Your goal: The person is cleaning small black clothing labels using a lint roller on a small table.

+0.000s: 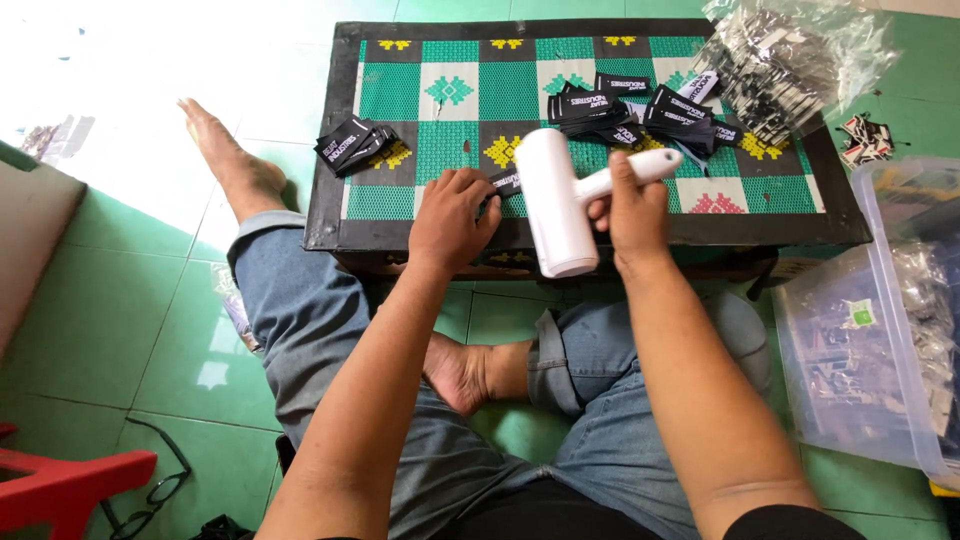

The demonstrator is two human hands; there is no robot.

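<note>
My right hand point(632, 213) grips the handle of a white T-shaped tool point(555, 205), its thick cylinder lying over the front edge of a low table point(330, 215). My left hand point(452, 217) rests on the table just left of the tool, fingertips pinching a small black fabric label point(505, 182). A heap of the same black labels point(640, 110) lies behind the tool. A smaller stack of labels point(352, 144) sits at the table's left side.
The table top is a green, black and white patterned mat. A clear bag of labels point(790, 55) lies at its back right corner. A clear plastic bin point(890, 310) stands on the green tiled floor at right. A red stool point(60, 485) is bottom left.
</note>
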